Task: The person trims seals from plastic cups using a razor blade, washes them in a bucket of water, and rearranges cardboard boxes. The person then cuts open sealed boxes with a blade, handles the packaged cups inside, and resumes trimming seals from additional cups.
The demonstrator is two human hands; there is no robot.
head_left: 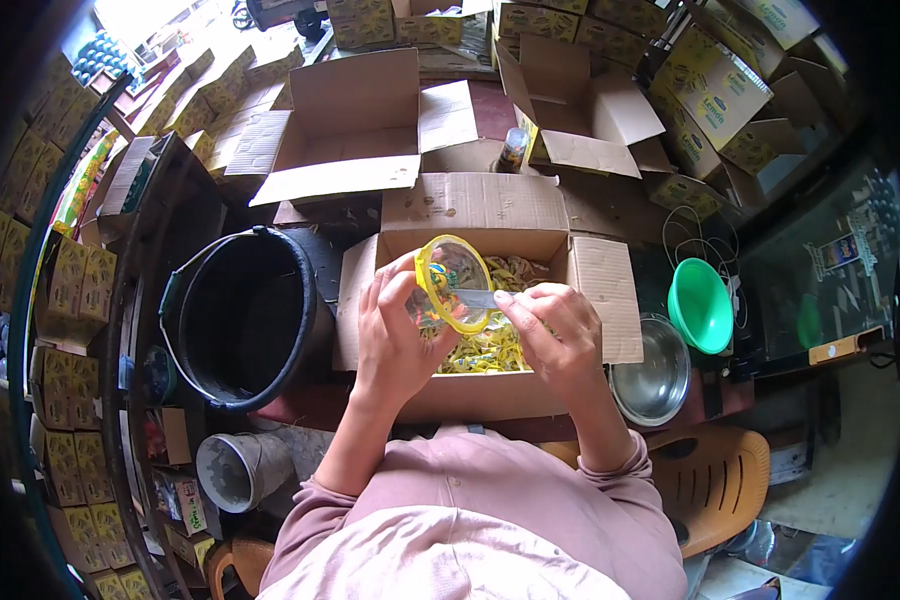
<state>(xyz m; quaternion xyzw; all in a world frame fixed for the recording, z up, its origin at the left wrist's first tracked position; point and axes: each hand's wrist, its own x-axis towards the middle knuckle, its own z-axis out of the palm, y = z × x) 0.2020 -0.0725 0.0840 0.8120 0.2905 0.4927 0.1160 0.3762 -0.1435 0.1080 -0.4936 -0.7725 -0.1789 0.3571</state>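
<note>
My left hand (388, 330) is wrapped round a clear plastic container with a yellow rim (432, 242), tilted so its round opening faces right. A coloured label shows on it. My right hand (560, 335) grips a knife with a flat grey blade (475, 299), which lies against or across the container's rim; its handle is hidden in my fingers. Both hands are above an open cardboard box (475, 200), inside which are yellow strips (490, 352) and crumpled scraps.
A large black bucket (315, 345) stands left of the box, with a grey bucket (232, 470) below it. On the right are a green bowl (703, 305) and a metal bowl (660, 375). Open cartons (345, 110) and a small bottle (511, 150) are behind.
</note>
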